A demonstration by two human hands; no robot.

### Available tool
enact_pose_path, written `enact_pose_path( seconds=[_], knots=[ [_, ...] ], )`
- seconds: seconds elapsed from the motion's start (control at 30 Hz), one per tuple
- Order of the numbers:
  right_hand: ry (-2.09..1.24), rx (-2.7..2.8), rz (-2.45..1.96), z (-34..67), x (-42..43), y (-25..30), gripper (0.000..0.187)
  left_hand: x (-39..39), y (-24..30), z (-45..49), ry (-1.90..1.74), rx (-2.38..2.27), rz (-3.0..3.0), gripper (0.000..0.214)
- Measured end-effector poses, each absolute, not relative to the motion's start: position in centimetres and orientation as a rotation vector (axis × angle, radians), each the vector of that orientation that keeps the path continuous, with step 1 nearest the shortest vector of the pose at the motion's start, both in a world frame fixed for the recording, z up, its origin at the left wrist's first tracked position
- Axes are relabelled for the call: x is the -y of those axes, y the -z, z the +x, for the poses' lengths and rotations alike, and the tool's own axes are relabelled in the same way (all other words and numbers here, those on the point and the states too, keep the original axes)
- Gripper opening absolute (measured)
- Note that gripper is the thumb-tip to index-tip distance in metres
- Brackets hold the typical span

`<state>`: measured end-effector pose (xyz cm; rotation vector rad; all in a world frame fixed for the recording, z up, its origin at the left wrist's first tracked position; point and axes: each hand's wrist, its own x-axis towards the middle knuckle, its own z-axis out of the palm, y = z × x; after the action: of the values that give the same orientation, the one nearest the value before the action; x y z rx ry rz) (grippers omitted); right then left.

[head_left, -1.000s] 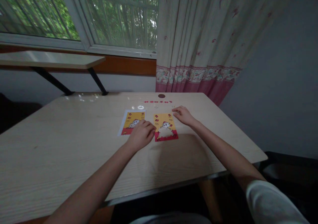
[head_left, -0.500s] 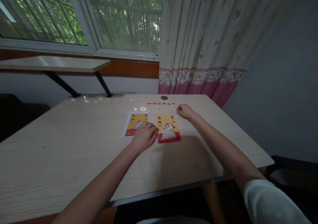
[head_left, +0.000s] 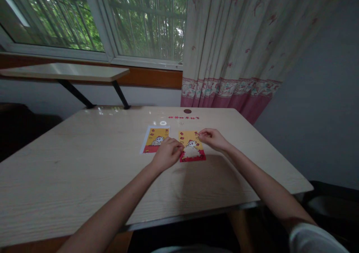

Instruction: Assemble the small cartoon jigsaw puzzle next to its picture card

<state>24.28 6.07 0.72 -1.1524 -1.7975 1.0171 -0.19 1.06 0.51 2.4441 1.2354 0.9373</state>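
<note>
A small jigsaw puzzle [head_left: 188, 137] in yellow and red lies flat, with a white cartoon animal and a bare, jagged-edged gap in its lower middle. Left of it is a matching picture card [head_left: 152, 137] with a pale border. My left hand [head_left: 168, 154] is closed, covering the card's lower right corner, its fingertips at the puzzle's left edge. Whether it holds anything is hidden. Over the puzzle's upper right edge, my right hand [head_left: 212, 139] pinches thumb and finger together; anything between them is too small to make out.
Behind the puzzle runs a row of small red jigsaw pieces [head_left: 181, 118], with a pale piece [head_left: 181, 124] nearer. A brown round disc [head_left: 187, 111] is at the table's [head_left: 98, 178] back edge. A raised shelf [head_left: 67, 71] stands at the left rear, a curtain [head_left: 224, 58] behind.
My right hand has come nearer, from beyond the puzzle's upper right corner to its right edge. My left hand stays by the puzzle's left edge. The view has shifted slightly.
</note>
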Motion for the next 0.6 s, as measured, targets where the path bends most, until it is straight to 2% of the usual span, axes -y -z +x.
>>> enact_pose_path(
  seconds=[0.13,0.37,0.47,0.6],
  knots=[
    [-1.249,1.574,-0.998,21.1,-4.5,-0.8,0.034,-1.2,-0.5,0.8,-1.050,-1.218,2.266,0.012],
    [-1.227,1.565,-0.996,18.8,-3.3,-0.4,0.038,-1.6,-0.2,1.4,-1.216,-1.251,2.036,0.012],
    [-1.041,1.648,-1.004,19.1,-3.1,-0.8,0.033,-1.9,0.0,1.2,-1.241,-1.258,1.909,0.014],
    [-0.543,1.849,-1.063,20.1,-2.9,-1.6,0.019,-2.2,0.0,0.9,-1.226,-1.286,1.805,0.015]
  ],
)
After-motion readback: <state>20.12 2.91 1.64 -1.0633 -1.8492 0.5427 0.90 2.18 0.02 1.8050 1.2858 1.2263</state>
